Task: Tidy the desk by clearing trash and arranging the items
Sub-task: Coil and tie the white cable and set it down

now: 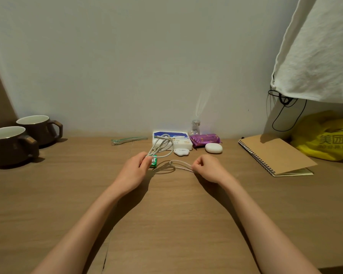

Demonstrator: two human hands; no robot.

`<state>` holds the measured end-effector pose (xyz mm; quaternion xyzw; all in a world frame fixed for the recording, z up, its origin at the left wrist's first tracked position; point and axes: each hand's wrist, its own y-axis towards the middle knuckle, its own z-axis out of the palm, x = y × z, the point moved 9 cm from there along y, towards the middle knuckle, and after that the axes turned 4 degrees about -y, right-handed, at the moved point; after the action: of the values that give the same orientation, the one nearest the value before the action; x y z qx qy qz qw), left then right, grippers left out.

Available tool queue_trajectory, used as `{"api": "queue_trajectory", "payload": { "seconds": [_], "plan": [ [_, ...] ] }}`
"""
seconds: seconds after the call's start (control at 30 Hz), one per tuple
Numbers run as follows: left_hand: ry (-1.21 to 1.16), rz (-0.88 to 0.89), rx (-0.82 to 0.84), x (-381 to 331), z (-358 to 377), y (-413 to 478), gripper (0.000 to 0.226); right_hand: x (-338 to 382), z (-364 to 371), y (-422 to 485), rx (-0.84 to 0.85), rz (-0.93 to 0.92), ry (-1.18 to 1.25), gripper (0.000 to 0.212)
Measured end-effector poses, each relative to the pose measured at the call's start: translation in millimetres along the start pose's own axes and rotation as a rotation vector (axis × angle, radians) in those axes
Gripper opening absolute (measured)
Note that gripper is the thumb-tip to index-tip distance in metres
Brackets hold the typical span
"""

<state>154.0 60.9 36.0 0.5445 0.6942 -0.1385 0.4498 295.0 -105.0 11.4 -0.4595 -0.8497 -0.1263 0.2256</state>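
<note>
Fingers of our left hand point(136, 168) are pinching a bunch of loops of the white cable point(154, 147) just in front of the tissue pack point(183, 144), near its left corner. The loops are rising from our grip and overlapping the left part of the pack. Our right hand point(206, 169) is hovering in front of the pack's right corner, its curled fingers pinching the strand of the same cable that is trailing over the counter point(166, 214) between the two hands.

A small green packet point(153, 163) is lying on the counter in front of the pack, peeking out beside our left fingers. A white paw-shaped piece point(181, 151) is sitting just in front of the pack's front edge, and a white oval case point(213, 148) is lying in front of the pack and to its right. A purple packet point(205, 139) is resting against the pack's right side. A small glass bottle point(195, 127) with a silver cap is standing behind the pack's right end, by the wall.

Left of the pack, a clear-and-green wrapped stick point(129, 139) is lying near it, and two brown mugs point(42, 129) are standing well apart from it, handles pointing toward it. Well to the pack's right, a spiral notebook point(273, 153) is lying on the counter, with a yellow plastic bag point(325, 135) beyond it and a white cloth point(315, 52) hanging above.
</note>
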Motion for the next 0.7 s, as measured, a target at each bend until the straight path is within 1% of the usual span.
{"api": "queue_trajectory", "payload": {
  "seconds": [0.13,0.23,0.27,0.33,0.37,0.47,0.57,0.7],
  "plan": [
    [0.03,0.021,-0.048,2,-7,2,0.03,5,-16,-4,-0.065,-0.027,0.225,0.013],
    [0.057,0.058,-0.046,4,-9,2,0.026,8,-37,-8,-0.233,-0.07,0.465,0.007],
    [0.051,0.083,-0.026,2,-7,1,0.025,10,-45,-11,-0.307,-0.09,0.498,0.004],
    [0.041,0.135,0.034,-5,0,-2,0.024,17,-56,-18,-0.422,-0.148,0.484,0.003],
    [0.05,0.156,0.068,-8,5,-3,0.024,21,-57,-20,-0.441,-0.189,0.472,0.005],
    [0.091,0.167,0.143,-9,16,-3,0.024,36,-56,-26,-0.443,-0.298,0.41,0.011],
    [0.091,0.155,0.16,-6,17,-3,0.024,49,-58,-33,-0.467,-0.366,0.367,0.009],
    [0.1,0.143,0.173,-3,17,-3,0.024,58,-60,-39,-0.487,-0.423,0.421,0.008]
  ]
}}
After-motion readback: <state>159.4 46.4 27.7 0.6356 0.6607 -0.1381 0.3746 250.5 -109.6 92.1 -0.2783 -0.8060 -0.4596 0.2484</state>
